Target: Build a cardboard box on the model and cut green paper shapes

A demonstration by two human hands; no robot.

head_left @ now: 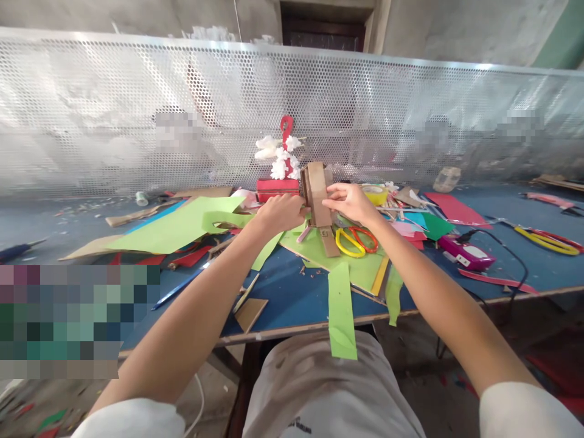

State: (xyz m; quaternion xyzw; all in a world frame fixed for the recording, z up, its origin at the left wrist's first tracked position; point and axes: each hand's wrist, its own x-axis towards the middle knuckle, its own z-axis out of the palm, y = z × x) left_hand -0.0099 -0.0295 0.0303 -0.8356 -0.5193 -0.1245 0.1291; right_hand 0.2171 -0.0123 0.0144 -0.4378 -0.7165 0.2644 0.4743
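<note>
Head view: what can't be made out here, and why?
In the head view:
Left hand: most fingertips, hidden behind its own knuckles.
Cardboard piece: far side, turned away from the camera.
Blue-handled tool: handle end, cut off by left edge.
Clothing print: too small and blurred.

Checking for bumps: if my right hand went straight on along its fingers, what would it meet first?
Your right hand would likely meet the brown cardboard first; they seem to touch.

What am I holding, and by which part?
Apparently the cardboard piece: your right hand touches its right side with the fingertips; your left hand is at its lower left side, grip hidden.
</note>
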